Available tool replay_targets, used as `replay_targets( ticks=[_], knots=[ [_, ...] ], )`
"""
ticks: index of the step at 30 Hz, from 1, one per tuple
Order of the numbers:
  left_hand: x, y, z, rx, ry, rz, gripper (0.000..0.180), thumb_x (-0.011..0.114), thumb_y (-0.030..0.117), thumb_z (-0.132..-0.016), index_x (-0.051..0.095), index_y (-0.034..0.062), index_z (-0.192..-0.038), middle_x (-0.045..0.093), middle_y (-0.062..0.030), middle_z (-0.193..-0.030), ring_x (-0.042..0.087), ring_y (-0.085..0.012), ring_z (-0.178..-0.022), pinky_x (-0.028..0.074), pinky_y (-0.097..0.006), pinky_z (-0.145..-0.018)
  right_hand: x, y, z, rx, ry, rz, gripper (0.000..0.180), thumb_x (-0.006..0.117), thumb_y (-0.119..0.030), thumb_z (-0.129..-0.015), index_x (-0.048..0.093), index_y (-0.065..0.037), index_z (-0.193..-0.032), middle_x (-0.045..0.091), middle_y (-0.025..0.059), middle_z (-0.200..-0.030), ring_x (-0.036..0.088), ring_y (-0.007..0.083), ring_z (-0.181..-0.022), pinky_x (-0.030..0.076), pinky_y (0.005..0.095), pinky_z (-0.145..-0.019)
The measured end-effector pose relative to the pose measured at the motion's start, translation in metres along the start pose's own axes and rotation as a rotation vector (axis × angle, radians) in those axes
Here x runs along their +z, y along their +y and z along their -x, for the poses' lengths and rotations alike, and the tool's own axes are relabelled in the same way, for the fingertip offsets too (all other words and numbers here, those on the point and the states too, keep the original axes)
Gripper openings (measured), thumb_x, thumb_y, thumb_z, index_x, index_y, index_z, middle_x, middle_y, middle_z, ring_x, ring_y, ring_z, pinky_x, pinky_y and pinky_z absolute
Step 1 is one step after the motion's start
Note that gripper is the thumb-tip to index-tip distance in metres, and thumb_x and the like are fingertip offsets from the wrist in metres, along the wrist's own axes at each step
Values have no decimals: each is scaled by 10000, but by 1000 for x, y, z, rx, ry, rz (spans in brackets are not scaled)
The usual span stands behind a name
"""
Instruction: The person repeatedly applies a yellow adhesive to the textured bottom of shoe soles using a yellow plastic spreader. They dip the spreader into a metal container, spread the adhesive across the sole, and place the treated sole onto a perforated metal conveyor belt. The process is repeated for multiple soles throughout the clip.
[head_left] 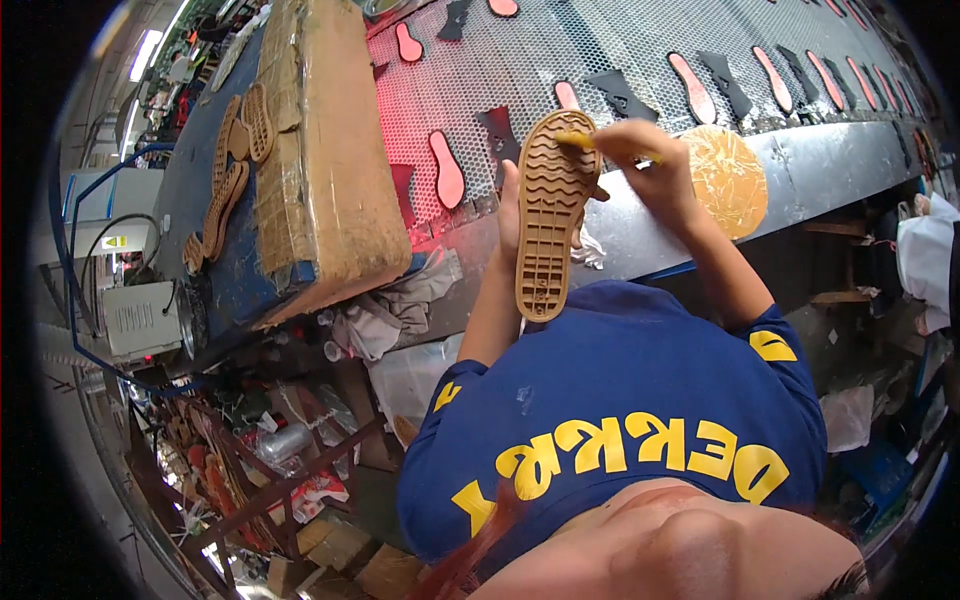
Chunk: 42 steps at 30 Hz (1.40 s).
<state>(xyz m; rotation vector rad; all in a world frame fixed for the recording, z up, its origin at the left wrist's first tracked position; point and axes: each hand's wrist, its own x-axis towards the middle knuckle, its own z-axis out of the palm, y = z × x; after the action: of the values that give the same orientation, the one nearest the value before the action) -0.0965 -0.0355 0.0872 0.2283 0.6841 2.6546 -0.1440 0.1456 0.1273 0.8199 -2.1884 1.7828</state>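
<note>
A tan shoe sole stands upright in front of my chest, its wavy tread and grid of square hollows facing up toward the view. My left hand is closed on the sole's left edge, thumb along the side; its other fingers are mostly hidden behind. My right hand, smeared by motion, grips a slim yellow stick-like tool. The tool's near end lies over the upper tread; its exact kind cannot be made out. Beyond the sole, pink insoles and black cut pieces lie on the mesh surface.
A perforated metal mesh bed with a smooth metal edge runs across the far side. A round orange-tan disc rests on that edge. To the left, a cardboard-covered block adjoins a blue surface bearing several tan soles.
</note>
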Motion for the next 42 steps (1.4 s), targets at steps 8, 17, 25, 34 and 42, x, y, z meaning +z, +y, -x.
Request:
replay_targets(
  ticks=[8, 17, 25, 34, 42],
  knots=[
    [-44, 3, -6, 1, 100, 203, 787, 267, 642, -950, 366, -14, -1374, 592, -292, -1116, 691, -356, -792, 619, -418, -535, 33, -25, 39, -74, -350, -117, 239, 697, 65, -740, 677, -13, -965, 697, 100, -872, 671, 184, -767, 528, 290, -745],
    [-135, -32, 1, 257, -102, 534, 661, 317, 562, -981, 441, 14, -1328, 608, -208, -1149, 611, -376, -1045, 515, -549, -872, 51, -25, 59, -44, -539, -49, 145, 668, 43, -817, 673, 44, -962, 705, 126, -895, 681, 196, -859, 533, 289, -746],
    [-115, -28, 11, 403, 204, 346, 636, 272, 597, -967, 402, 106, -1350, 617, -183, -1120, 675, -322, -878, 582, -513, -669, 56, 45, 22, -80, -505, -84, 246, 605, 137, -785, 662, 80, -1018, 693, 156, -992, 663, 220, -910, 542, 330, -817],
    [-122, -17, 55, 434, 466, 150, 720, 277, 662, -942, 472, 75, -1311, 633, -150, -1073, 657, -297, -833, 562, -464, -671, 115, 65, 0, 1, -534, -23, 153, 679, 31, -813, 682, 14, -965, 702, 72, -914, 651, 141, -821, 505, 260, -755],
    [-209, 58, -28, 422, 323, -46, 906, 259, 746, -881, 313, 27, -1430, 572, -256, -1199, 636, -463, -964, 601, -478, -524, 56, 59, 27, 478, -148, -260, 135, 698, -2, -827, 698, 5, -962, 695, 55, -928, 628, 125, -858, 481, 248, -791]
  ],
)
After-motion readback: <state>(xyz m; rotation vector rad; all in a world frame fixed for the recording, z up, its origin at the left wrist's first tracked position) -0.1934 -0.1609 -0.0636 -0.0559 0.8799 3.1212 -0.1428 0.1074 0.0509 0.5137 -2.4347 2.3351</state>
